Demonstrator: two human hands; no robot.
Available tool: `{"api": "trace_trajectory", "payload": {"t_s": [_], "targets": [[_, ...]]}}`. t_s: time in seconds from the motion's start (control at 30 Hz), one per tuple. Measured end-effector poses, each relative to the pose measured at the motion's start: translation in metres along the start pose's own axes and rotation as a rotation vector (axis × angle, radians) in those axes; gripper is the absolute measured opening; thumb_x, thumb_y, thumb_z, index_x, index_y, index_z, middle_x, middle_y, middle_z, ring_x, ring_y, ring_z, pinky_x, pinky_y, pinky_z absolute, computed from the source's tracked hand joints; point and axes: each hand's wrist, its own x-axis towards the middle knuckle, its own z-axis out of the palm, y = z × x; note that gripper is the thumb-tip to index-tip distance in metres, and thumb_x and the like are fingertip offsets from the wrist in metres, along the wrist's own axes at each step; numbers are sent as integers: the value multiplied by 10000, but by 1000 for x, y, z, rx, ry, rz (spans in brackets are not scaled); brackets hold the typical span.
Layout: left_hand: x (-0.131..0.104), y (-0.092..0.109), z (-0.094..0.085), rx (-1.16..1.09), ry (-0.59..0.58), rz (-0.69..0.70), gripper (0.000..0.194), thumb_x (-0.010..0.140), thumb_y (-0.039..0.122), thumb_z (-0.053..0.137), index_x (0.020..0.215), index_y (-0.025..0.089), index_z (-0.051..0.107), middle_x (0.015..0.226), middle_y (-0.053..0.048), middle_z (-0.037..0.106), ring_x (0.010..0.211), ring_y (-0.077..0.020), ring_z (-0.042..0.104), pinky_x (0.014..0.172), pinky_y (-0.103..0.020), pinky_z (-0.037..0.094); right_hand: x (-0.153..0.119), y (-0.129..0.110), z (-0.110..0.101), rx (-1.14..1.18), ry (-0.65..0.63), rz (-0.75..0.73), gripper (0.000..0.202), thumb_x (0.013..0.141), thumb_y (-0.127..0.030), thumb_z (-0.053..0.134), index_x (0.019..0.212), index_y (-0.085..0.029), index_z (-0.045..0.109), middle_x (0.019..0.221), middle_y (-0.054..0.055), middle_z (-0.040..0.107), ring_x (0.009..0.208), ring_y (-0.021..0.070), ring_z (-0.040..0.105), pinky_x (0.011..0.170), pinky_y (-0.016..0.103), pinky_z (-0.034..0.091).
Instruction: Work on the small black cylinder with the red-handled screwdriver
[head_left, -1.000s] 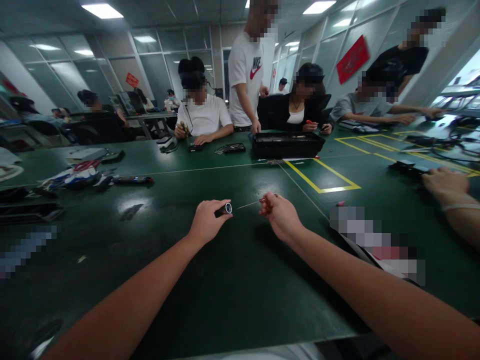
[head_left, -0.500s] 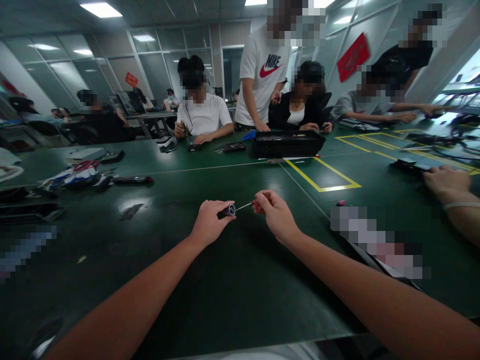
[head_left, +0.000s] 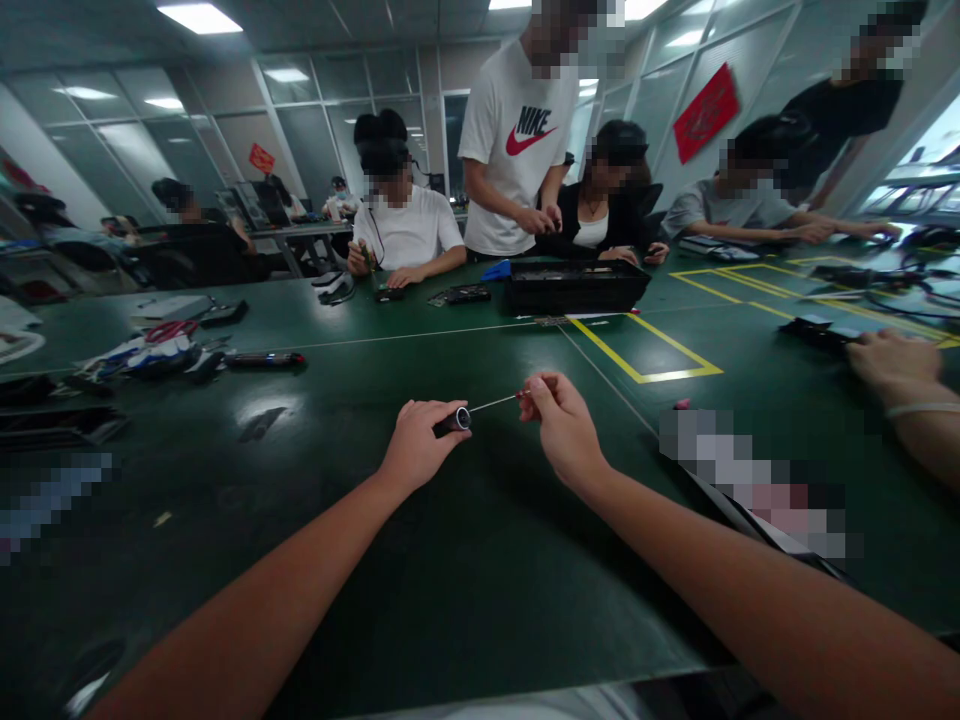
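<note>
My left hand point(head_left: 421, 446) is closed around a short dark cylinder point(head_left: 452, 422) with a pale ring at its end, facing right. Most of the cylinder is hidden in the palm. Between the two hands runs a thin metal rod point(head_left: 493, 404), slanting slightly up to the right from the ringed end. The rod's far end, where something reddish shows, is pinched by the fingertips of my right hand point(head_left: 561, 425). I cannot tell whether the rod's left tip sits inside the cylinder or just touches its front. Both hands are just above the green table point(head_left: 480, 600).
At left lie a black stick-shaped tool point(head_left: 264, 360) with a red end and a pile of cables point(head_left: 161, 350). A black bin point(head_left: 577, 288) stands across the table. A co-worker's hand point(head_left: 896, 368) rests at right beside a black device point(head_left: 817, 334). Several people are opposite.
My right hand has moved right and slightly up, and more of the metal rod shows between the hands. My left hand stays nearly still. The standing person opposite has brought both hands together.
</note>
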Motion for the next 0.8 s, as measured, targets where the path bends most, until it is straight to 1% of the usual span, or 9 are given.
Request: {"api": "trace_trajectory", "payload": {"t_s": [0.1,0.17,0.3,0.47,0.6,0.7,0.8], "targets": [[0,1,0,0,-1,0,410,856,299,744,1257,299,656,1187,-25,707,1102,-263,599,1057,-518,370,-2,-2,0,-50,-57,-57,215,958,-441,509,977,-240,580,863,20,623,764,176,590,706,336,495],[0,2,0,3,-7,-1,408,856,300,744,1255,295,656,1188,-26,706,1108,-264,599,1061,-521,364,-3,-4,0,-120,-78,-71,221,969,-440,489,978,-237,576,849,20,622,761,181,591,713,344,491],[0,2,-1,0,-11,-6,410,846,307,756,1245,280,664,1169,-34,711,1082,-267,605,1043,-510,382,-4,-9,-1,-246,-13,-77,220,982,-420,453,941,-233,561,789,15,611,720,185,579,705,354,465],[-1,1,0,-45,-15,-28,420,860,337,739,1269,285,655,1141,-36,707,1035,-259,609,997,-472,431,-3,-11,-2,-317,52,-122,194,981,-389,448,929,-233,551,787,17,613,719,188,573,700,350,449],[-1,4,-1,-139,-11,-40,437,829,328,772,1248,264,665,1135,-44,699,1051,-251,621,938,-409,477,-2,-8,-2,-300,78,-150,197,983,-391,449,942,-230,555,780,11,604,720,185,571,703,350,451],[-1,6,0,-268,26,-94,367,834,279,754,1190,234,679,1142,-51,696,1059,-241,636,951,-395,489,-2,-7,-2,-287,65,-159,195,983,-389,452,946,-229,558,779,10,603,717,183,571,704,350,453],[0,4,3,-421,82,-144,342,854,291,718,1183,213,662,1162,-66,689,1074,-240,640,975,-400,492,-3,-9,-1,-267,36,-138,199,980,-395,459,946,-228,563,787,14,608,723,183,575,704,350,460]]}}
